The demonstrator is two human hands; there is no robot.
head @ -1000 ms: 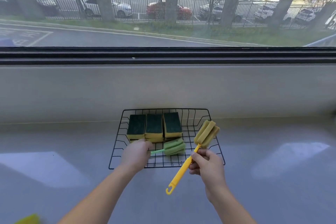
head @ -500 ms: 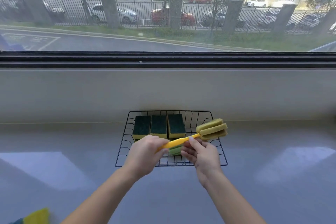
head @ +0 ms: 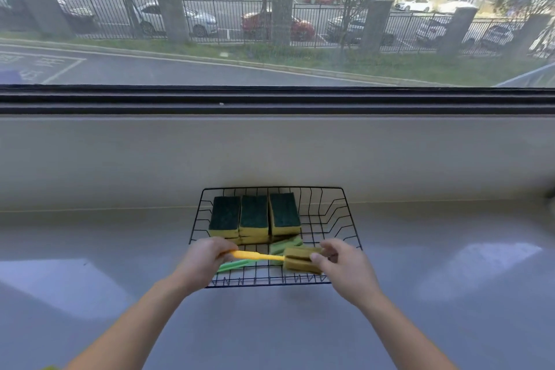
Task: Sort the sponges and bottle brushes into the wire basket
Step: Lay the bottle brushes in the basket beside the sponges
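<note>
No readable text anywhere. Only candidate: white painted markings (head: 36, 67) on the road (head: 180, 69) outside, upper left of the basket (head: 345, 204); characters too blurred to read. No labels visible on sponges (head: 253, 215) or brushes (head: 258, 256).

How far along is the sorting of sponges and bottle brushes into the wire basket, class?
Done: three sponges stand in a row at the back of the wire basket, and a green bottle brush lies in front of them. In hand: the left hand and right hand lower the yellow bottle brush over the basket. Left: releasing it; anything unsorted lies out of clear view.
</note>
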